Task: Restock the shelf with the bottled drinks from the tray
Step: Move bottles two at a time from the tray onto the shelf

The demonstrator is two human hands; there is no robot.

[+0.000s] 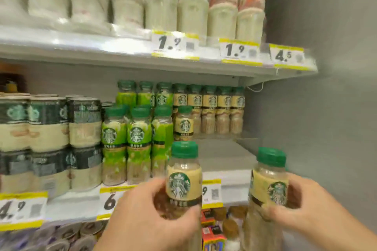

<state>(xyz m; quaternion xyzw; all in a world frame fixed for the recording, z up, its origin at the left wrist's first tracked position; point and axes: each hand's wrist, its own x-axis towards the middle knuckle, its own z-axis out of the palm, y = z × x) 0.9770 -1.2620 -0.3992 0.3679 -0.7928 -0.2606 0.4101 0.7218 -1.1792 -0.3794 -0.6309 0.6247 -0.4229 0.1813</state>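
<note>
Head view: the left hand at six o'clock grips a cream-labelled bottle; the right hand at four o'clock grips a second bottle. The shelf ahead, stocked only at its back, likely needs more.

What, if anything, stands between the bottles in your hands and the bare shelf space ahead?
Nothing visible does: the bare shelf space lies open beyond the left bottle and the right bottle; cream-label bottles stand only at its back and left.
</note>
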